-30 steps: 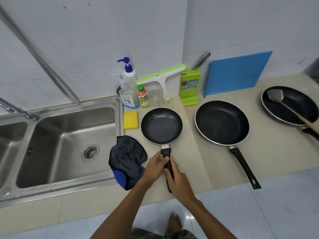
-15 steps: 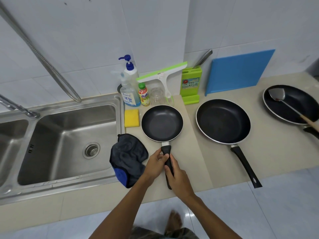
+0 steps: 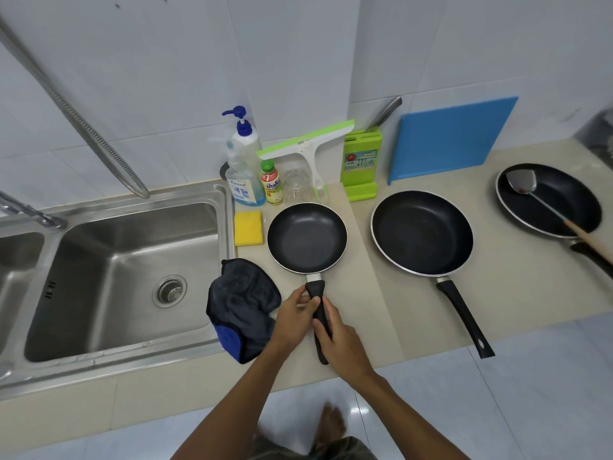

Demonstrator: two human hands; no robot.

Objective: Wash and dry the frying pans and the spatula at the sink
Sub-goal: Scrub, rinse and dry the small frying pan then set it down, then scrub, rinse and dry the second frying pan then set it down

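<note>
Centrally on the beige countertop (image 3: pixel 530 287): small frying pan (image 3: pixel 306 237), lying flat, bowl up, black handle (image 3: pixel 315 288) pointing toward the near edge. Gripped by both hands: left hand (image 3: pixel 295 318) pinching the upper handle from the left, thumb and fingertips closed on it; right hand (image 3: pixel 341 340) wrapped round the handle just below, from the right.

Just left of the left hand, a dark grey cloth (image 3: pixel 243 303) with a blue patch, bunched over the edge between counter and sink. Left of that, the stainless sink (image 3: pixel 99 327), strainer in its floor, tap (image 3: pixel 30 214) and metal hose (image 3: pixel 83 117) above.

Just beyond the small pan, crowded toward the wall: yellow sponge (image 3: pixel 248 227), spray bottle (image 3: pixel 243 187), pump soap bottle (image 3: pixel 243 141), green-capped bottle (image 3: pixel 272 184), glass (image 3: pixel 297 185), green-edged squeegee (image 3: pixel 308 141).

Right of the small pan, beside it and not touching, a medium frying pan (image 3: pixel 421 232), handle reaching past the near counter edge. Farther right, a large frying pan (image 3: pixel 564 194) with a metal spatula (image 3: pixel 522 184) lying in it, blade on the pan floor, wooden handle crossing the near-right rim.

Behind, against the tiles: green knife block (image 3: pixel 361 161) holding one knife, blue cutting board (image 3: pixel 451 137) leaning.
</note>
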